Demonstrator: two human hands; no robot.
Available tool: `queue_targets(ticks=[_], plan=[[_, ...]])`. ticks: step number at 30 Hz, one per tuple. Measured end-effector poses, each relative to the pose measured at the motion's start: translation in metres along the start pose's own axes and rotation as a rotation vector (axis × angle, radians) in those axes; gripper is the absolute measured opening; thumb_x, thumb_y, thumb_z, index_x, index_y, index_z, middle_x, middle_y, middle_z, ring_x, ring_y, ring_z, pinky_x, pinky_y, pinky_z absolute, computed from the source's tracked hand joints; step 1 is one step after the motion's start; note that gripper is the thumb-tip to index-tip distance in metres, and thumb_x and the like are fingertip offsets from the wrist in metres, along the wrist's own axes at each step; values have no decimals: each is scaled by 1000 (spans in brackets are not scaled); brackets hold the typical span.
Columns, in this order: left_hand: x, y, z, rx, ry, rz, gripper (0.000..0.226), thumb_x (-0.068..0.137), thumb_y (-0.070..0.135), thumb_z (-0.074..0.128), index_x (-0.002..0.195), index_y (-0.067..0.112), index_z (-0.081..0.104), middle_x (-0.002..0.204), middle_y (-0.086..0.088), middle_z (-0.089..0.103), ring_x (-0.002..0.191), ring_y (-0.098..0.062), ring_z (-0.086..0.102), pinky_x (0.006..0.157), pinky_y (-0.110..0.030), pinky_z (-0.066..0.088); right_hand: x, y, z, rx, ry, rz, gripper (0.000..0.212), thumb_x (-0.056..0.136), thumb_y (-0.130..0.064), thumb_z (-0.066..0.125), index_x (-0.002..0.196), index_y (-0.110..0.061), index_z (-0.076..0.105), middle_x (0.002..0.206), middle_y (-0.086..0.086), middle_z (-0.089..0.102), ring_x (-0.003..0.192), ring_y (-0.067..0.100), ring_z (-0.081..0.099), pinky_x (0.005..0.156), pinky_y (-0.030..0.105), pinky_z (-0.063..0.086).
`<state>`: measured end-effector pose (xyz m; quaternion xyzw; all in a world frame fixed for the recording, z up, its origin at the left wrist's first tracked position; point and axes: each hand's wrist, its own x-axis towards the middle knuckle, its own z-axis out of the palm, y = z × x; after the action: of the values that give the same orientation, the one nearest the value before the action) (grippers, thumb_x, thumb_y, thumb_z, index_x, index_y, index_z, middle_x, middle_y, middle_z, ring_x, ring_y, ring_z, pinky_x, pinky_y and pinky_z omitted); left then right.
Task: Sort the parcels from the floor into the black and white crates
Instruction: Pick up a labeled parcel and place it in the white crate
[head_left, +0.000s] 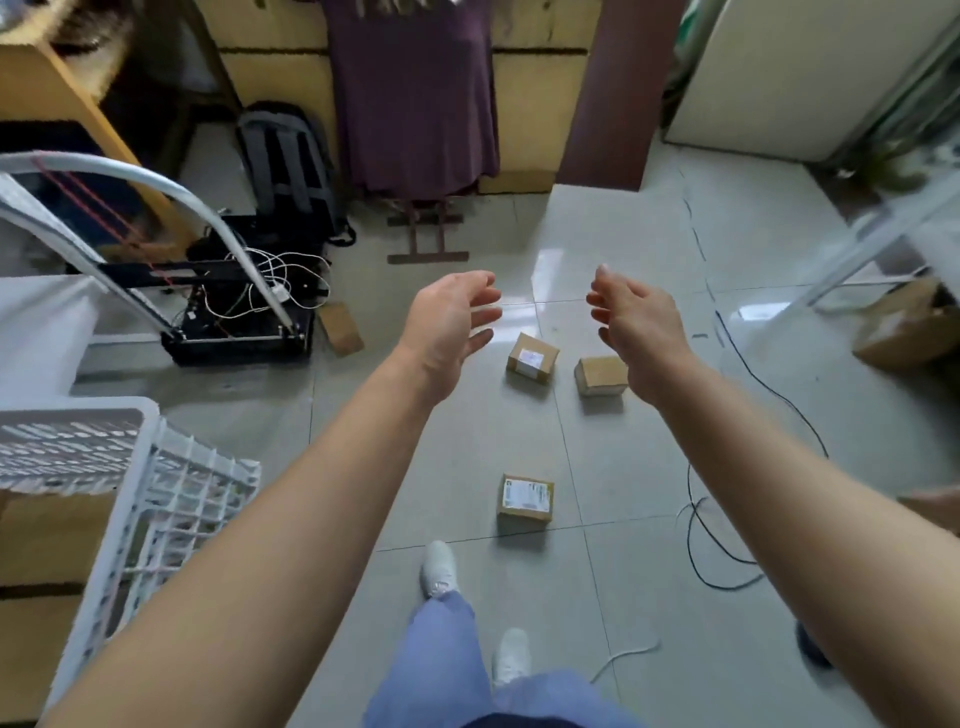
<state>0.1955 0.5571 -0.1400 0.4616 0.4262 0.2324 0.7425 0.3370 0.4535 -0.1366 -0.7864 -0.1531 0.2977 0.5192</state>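
The tiled floor (623, 467) lies open down the middle, from the person's white shoes (439, 569) to the far edge, where a purple garment (410, 93) hangs and a grey backpack (285, 161) leans. The left edge is crowded by both crates. Along the right side a black cable (724, 587) loops across the tiles, and an open cardboard box (898, 327) sits near the right edge under a pale slanting frame.

Both bare arms reach forward over the middle of the floor. The left hand (447, 332) and the right hand (639, 332) are level with each other, palms turned inward, fingers loosely curved and spread. Both are released and grasp nothing.

Three small brown parcels lie on the floor. The labelled parcel (532, 358) and the plain parcel (600, 375) sit just beside each other, apart, in the gap below the hands; the right wrist covers the plain one's right end. The nearer labelled parcel (525, 497) lies alone, closer to the shoes.

The white crate (171, 483) stands at the near left, raised on something brown, with its slotted bottom showing. The black crate (239, 351) sits farther along the left edge, with tangled white cords over it and a white tube arch rising from it. What else it holds I cannot tell. A flat cardboard piece (340, 328) leans at its right side.
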Motion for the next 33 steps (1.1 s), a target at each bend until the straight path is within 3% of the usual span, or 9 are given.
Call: queue_targets(ticks=[6,13,24,28,31,33], plan=[[63,25,2,18,37,-33,14,93,24,51,95,15,62,98,-3,62,94,-21,62,82,-32,50,50,-11,4,3,57,36,29,93,-44,50,77,-21,59,111,16,65,107,31,60,99,49,46],[131,66,-27,-3,123,-13,14,94,23,49,90,17,61,89,0,62,89,-20,60,80,-33,48,108,-40,41,44,56,47,28,94,-44,48,79,-23,58,104,3,65,106,23,59,100,45,45],[182,101,-77,-79,292,32,18,96,23,46,90,17,61,87,1,62,87,-19,59,85,-35,47,176,-86,117,-14,-152,3,30,94,-45,48,79,-22,60,99,1,64,104,24,60,99,44,47],[203,110,-94,-169,431,32,18,96,24,46,88,17,60,87,0,61,88,-20,58,92,-39,45,207,-100,140,-80,-258,1,33,94,-46,47,82,-18,61,107,11,65,108,30,59,99,45,46],[222,116,-98,-245,539,44,19,96,24,46,87,16,60,87,0,61,89,-21,59,91,-38,45,234,-113,154,-113,-332,-12,31,94,-46,48,79,-22,60,100,4,64,103,23,60,100,45,46],[233,117,-98,-296,609,45,18,96,25,47,86,16,60,85,0,61,88,-20,60,90,-38,45,254,-119,165,-143,-396,-17,39,94,-46,49,87,-11,64,105,17,65,90,20,57,99,50,45]])
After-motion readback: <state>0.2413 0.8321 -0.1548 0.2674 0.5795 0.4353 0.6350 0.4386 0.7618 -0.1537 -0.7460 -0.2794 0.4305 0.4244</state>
